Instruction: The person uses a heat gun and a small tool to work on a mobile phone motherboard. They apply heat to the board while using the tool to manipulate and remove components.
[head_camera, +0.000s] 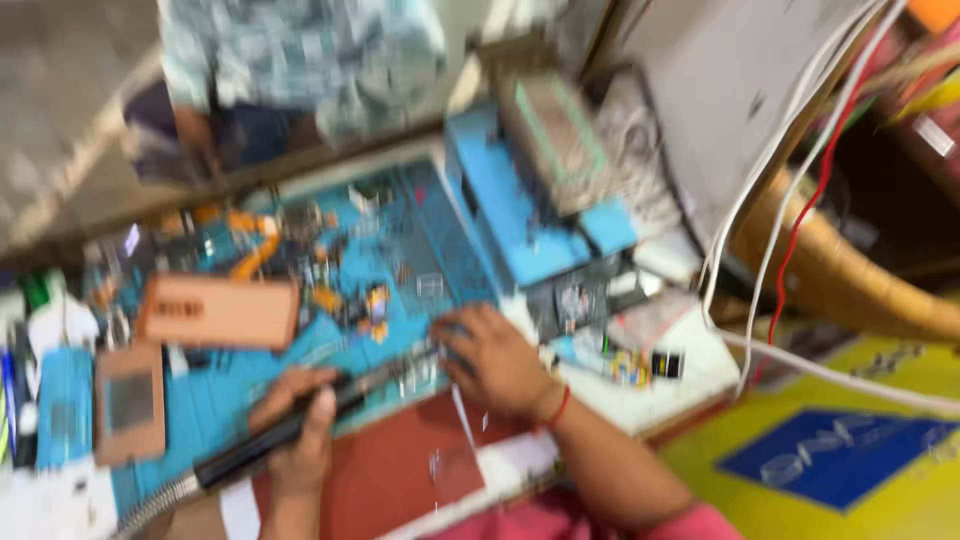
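Blurred view. Left hand (300, 425) closed around black tool (290, 430), lower centre; long axis ran up-right, tip toward right hand (495, 360). Right hand pressed small part on blue mat (410, 250), grip unclear.

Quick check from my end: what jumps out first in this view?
The left hand grips a black pen-shaped tool on a ribbed metal hose, its tip reaching toward the right hand pressed on the cluttered blue work mat. White and red cables hang at right.
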